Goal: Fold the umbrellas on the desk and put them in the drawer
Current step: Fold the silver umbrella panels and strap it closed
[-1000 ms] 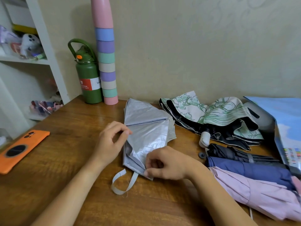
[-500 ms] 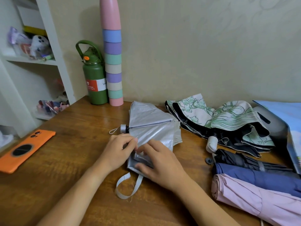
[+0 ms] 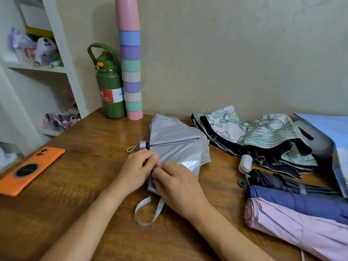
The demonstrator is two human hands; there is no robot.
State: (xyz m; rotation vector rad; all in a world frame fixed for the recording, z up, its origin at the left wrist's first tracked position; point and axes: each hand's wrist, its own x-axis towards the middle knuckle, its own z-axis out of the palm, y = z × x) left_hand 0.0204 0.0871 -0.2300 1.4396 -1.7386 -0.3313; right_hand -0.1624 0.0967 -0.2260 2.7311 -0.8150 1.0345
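A person's two bare hands meet over a half-collapsed silver fabric umbrella (image 3: 175, 146) lying flat on a brown wooden desk (image 3: 79, 185). The left hand (image 3: 134, 171) pinches the near edge of the silver canopy with curled fingers; the right hand (image 3: 178, 186), fingers also curled, grips the same fold of cloth just beside it — the two hands touch at the fingertips. The umbrella's grey handle cap (image 3: 143, 145) and thin wrist cord (image 3: 131, 147) point left, just above the left hand, while its flat grey closing strap (image 3: 148, 213) loops out loose on the desk below the hands.

To the right lies an unfolded umbrella of white cloth with green floral print and black lining (image 3: 259, 136), its pale stubby handle (image 3: 244, 163) pointing toward the viewer. Nearer the right edge three rolled umbrellas lie side by side, touching — a black one (image 3: 276, 180), a dark blue one (image 3: 301, 202) and a pale pink one (image 3: 293, 227).

At the back of the desk a green metal flask with a carry loop (image 3: 110, 87) stands upright against a tall stack of pastel plastic cups (image 3: 130, 68). An orange phone (image 3: 30, 168) lies flat near the left edge, beside a white shelf unit (image 3: 62, 53).
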